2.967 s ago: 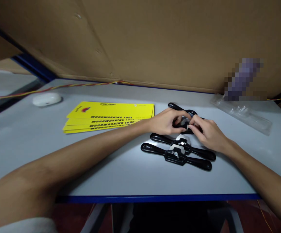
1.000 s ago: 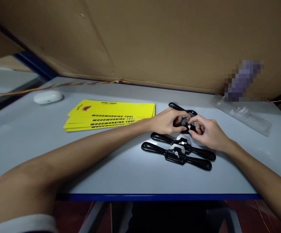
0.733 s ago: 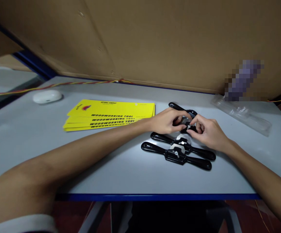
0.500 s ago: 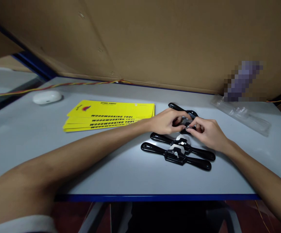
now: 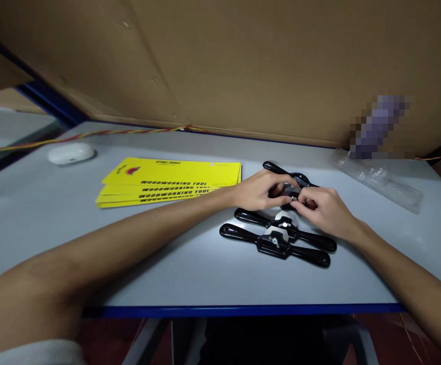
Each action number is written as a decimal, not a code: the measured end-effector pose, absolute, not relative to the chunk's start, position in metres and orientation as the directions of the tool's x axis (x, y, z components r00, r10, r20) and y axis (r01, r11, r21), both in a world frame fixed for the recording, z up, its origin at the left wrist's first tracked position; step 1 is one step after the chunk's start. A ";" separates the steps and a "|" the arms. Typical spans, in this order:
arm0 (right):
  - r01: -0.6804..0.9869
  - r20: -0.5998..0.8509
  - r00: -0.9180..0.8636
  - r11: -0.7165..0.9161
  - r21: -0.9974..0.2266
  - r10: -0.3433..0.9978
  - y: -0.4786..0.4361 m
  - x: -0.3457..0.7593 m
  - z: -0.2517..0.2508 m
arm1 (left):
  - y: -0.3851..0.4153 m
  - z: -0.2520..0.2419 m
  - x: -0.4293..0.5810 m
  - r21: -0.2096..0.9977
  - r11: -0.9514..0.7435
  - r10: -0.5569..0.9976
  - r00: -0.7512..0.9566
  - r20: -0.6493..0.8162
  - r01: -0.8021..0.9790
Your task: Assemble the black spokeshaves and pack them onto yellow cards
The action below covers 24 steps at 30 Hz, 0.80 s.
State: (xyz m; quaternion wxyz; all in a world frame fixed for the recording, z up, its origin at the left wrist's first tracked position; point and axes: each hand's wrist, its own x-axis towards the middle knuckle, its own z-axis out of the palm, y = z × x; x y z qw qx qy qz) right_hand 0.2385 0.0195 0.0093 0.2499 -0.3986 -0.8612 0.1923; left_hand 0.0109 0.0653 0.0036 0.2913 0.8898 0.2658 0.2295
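My left hand (image 5: 258, 191) is closed at the centre of a black spokeshave (image 5: 289, 192), thumb and fingers gripping around its middle. My right hand (image 5: 327, 209) pinches a small metal screw (image 5: 294, 199) at the same spot. Fingers cover most of that tool. Just behind it, the black handle of another spokeshave (image 5: 275, 167) shows, the rest partly hidden by my hands. Nearer to me lie two more black spokeshaves, a middle one (image 5: 317, 240) and a front one (image 5: 239, 232), both with pale blades and wing screws at the centre.
Yellow printed cards (image 5: 174, 172) lie fanned to the left. Farther left is a white rounded case (image 5: 71, 153). Clear plastic packaging (image 5: 387, 187) sits at the right, below a blurred purple object (image 5: 378, 126). A twisted cable (image 5: 129, 132) runs along the table's back, before a cardboard wall (image 5: 243, 66).
My right fingers have curled slightly at the screw. My left hand stays on the spokeshave. The whole view has shifted slightly; the tools and cards otherwise lie as before.
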 end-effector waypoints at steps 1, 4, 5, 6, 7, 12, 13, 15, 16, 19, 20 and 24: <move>0.599 0.264 -0.563 0.607 -0.522 0.783 0.019 0.238 0.010 | 0.065 0.003 0.011 0.640 -0.690 0.606 0.753 0.256 0.337; 0.606 0.250 -0.585 0.620 -0.498 0.772 0.019 0.238 0.010 | 0.066 0.003 0.011 0.641 -0.691 0.607 0.750 0.263 0.335; 0.604 0.252 -0.589 0.626 -0.494 0.767 0.018 0.238 0.011 | 0.066 0.002 0.011 0.641 -0.691 0.608 0.749 0.264 0.334; 0.602 0.254 -0.589 0.627 -0.494 0.767 0.018 0.238 0.011 | 0.066 0.002 0.011 0.641 -0.691 0.608 0.748 0.265 0.334; 0.605 0.253 -0.583 0.620 -0.500 0.772 0.018 0.239 0.011 | 0.066 0.002 0.011 0.641 -0.692 0.607 0.749 0.266 0.333; 0.616 0.243 -0.532 0.567 -0.547 0.811 0.018 0.239 0.010 | 0.065 0.003 0.011 0.633 -0.695 0.606 0.753 0.258 0.342; 0.612 0.249 -0.538 0.576 -0.542 0.805 0.018 0.239 0.009 | 0.065 0.003 0.011 0.632 -0.695 0.607 0.752 0.258 0.344; 0.609 0.264 -0.549 0.596 -0.523 0.793 0.019 0.239 0.008 | 0.065 0.004 0.011 0.632 -0.695 0.606 0.752 0.260 0.342; 0.613 0.269 -0.546 0.597 -0.517 0.793 0.019 0.239 0.008 | 0.065 0.004 0.011 0.632 -0.696 0.605 0.752 0.260 0.342; 0.627 0.270 -0.509 0.567 -0.534 0.817 0.019 0.239 0.008 | 0.065 0.004 0.012 0.633 -0.694 0.606 0.753 0.257 0.342; 0.628 0.268 -0.496 0.555 -0.546 0.826 0.019 0.238 0.008 | 0.065 0.004 0.012 0.634 -0.693 0.607 0.752 0.257 0.343; 0.630 0.276 -0.468 0.535 -0.563 0.840 0.020 0.238 0.008 | 0.065 0.003 0.012 0.631 -0.698 0.602 0.754 0.262 0.338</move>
